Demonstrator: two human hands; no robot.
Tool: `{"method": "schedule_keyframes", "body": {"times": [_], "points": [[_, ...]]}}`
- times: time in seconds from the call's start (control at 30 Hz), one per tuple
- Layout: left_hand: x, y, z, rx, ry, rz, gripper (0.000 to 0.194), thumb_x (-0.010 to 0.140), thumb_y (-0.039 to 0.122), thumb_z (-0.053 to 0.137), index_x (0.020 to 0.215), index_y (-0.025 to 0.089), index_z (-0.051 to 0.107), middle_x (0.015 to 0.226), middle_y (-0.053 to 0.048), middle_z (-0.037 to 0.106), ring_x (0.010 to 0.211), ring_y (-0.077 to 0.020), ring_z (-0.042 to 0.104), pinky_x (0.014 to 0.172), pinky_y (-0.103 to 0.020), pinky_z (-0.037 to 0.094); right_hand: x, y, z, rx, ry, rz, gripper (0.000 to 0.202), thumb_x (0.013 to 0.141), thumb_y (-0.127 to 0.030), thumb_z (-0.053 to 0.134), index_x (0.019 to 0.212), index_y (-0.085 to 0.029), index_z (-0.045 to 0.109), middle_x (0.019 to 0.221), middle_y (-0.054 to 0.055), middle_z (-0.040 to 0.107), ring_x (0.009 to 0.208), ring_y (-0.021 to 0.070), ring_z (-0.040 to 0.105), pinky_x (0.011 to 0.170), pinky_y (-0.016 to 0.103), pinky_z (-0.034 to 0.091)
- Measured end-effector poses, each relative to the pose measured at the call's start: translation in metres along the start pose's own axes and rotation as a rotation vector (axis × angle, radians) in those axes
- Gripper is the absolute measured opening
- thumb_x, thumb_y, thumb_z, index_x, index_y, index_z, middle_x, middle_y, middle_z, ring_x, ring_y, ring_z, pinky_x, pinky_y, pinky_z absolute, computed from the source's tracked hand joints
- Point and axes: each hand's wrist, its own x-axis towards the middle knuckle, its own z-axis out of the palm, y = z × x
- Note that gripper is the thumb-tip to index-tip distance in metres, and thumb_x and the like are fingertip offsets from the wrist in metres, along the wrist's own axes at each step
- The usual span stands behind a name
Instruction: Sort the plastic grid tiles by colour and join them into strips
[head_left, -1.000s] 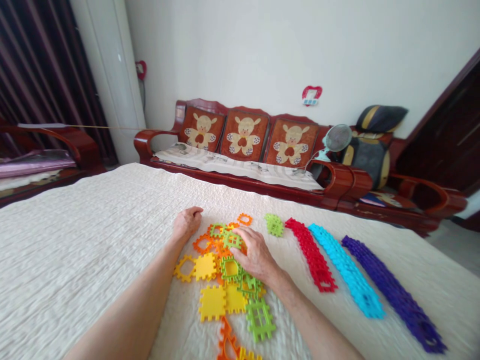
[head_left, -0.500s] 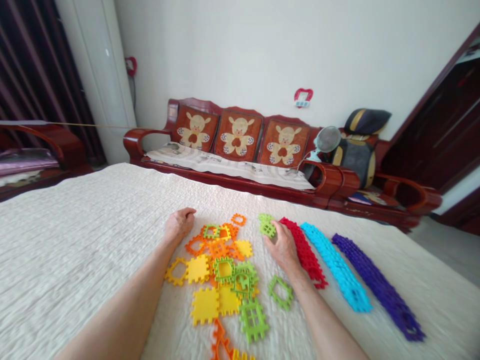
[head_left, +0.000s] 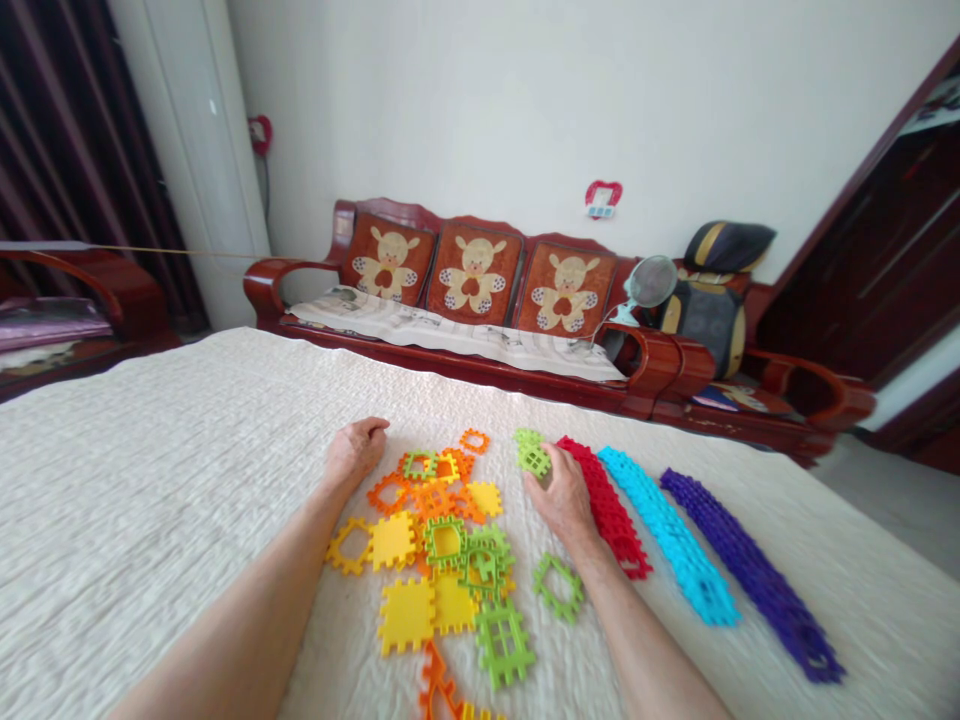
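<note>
My right hand (head_left: 561, 490) has its fingers and thumb at a green window-pattern building tile (head_left: 534, 459), which overlaps another green tile (head_left: 526, 437) just behind it. Loosely curled, my left hand (head_left: 355, 447) rests on the cloth left of the pile, and I see nothing in it. Between my arms lie mixed notched tiles: yellow squares (head_left: 407, 615), orange frames (head_left: 388, 494) and several green ones. A green frame (head_left: 558, 587) sits apart under my right forearm's inner side, and a green window tile (head_left: 503, 642) is nearer to me.
Right of my right hand run three rows of stacked tiles: red (head_left: 611, 510), light blue (head_left: 671, 540) and purple (head_left: 750, 570). Everything lies on a cream quilted cover (head_left: 187, 430). Beyond its far edge stand a wooden sofa (head_left: 450, 360) and a small fan (head_left: 651, 282).
The view has shifted very slightly. Both hands and the tiles stay practically where they were, my right hand still at the green window tile.
</note>
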Motion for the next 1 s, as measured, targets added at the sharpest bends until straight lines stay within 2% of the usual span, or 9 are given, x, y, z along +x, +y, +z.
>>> {"method": "schedule_keyframes", "body": {"times": [0.23, 0.43, 0.53, 0.7, 0.9, 1.0], "points": [[-0.002, 0.003, -0.003, 0.009, 0.002, -0.002, 0.036, 0.078, 0.028, 0.041, 0.1, 0.025, 0.069, 0.098, -0.003, 0.071, 0.091, -0.0197, 0.064, 0.082, -0.028, 0.047, -0.001, 0.007, 0.002, 0.035, -0.058, -0.073, 0.046, 0.078, -0.026, 0.051, 0.122, -0.014, 0.046, 0.119, 0.014, 0.054, 0.112, 0.0244, 0.048, 0.097, 0.041, 0.04], [-0.003, 0.004, -0.005, 0.011, 0.002, 0.004, 0.036, 0.078, 0.028, 0.041, 0.1, 0.024, 0.069, 0.098, -0.003, 0.071, 0.092, -0.0199, 0.064, 0.082, -0.028, 0.048, 0.001, -0.01, -0.007, 0.038, -0.026, -0.031, 0.044, 0.076, -0.034, 0.057, 0.116, -0.016, 0.051, 0.11, 0.011, 0.058, 0.103, 0.025, 0.052, 0.09, 0.04, 0.042], [-0.002, 0.003, -0.004, 0.009, 0.001, 0.008, 0.036, 0.078, 0.028, 0.041, 0.1, 0.024, 0.069, 0.098, -0.003, 0.071, 0.092, -0.0193, 0.064, 0.082, -0.027, 0.047, 0.0, -0.023, -0.014, 0.035, -0.108, -0.071, 0.04, 0.074, -0.039, 0.058, 0.109, -0.018, 0.055, 0.099, 0.009, 0.061, 0.094, 0.0234, 0.055, 0.086, 0.038, 0.043], [-0.002, 0.003, -0.003, 0.008, 0.001, 0.01, 0.036, 0.078, 0.027, 0.041, 0.1, 0.025, 0.069, 0.099, -0.003, 0.071, 0.092, -0.0194, 0.064, 0.082, -0.027, 0.047, 0.0, -0.033, -0.025, 0.015, -0.259, -0.094, 0.026, 0.075, -0.035, 0.056, 0.094, -0.019, 0.06, 0.086, 0.006, 0.061, 0.083, 0.0206, 0.057, 0.079, 0.035, 0.044], [-0.002, 0.004, -0.004, 0.008, -0.006, -0.007, 0.036, 0.079, 0.027, 0.041, 0.101, 0.024, 0.069, 0.098, -0.002, 0.071, 0.092, -0.0188, 0.064, 0.082, -0.026, 0.048, 0.001, -0.03, -0.026, 0.233, -0.388, -0.224, 0.043, 0.068, -0.02, 0.053, 0.111, -0.018, 0.055, 0.117, 0.01, 0.057, 0.11, 0.0227, 0.051, 0.096, 0.038, 0.039], [-0.002, 0.005, -0.005, 0.011, -0.006, -0.017, 0.035, 0.078, 0.028, 0.042, 0.101, 0.025, 0.069, 0.097, -0.002, 0.071, 0.091, -0.0184, 0.064, 0.081, -0.025, 0.048, 0.001, -0.028, -0.023, 0.254, -0.436, -0.248, 0.054, 0.061, -0.013, 0.048, 0.114, -0.018, 0.054, 0.121, 0.01, 0.056, 0.113, 0.0239, 0.05, 0.099, 0.041, 0.036]]}}
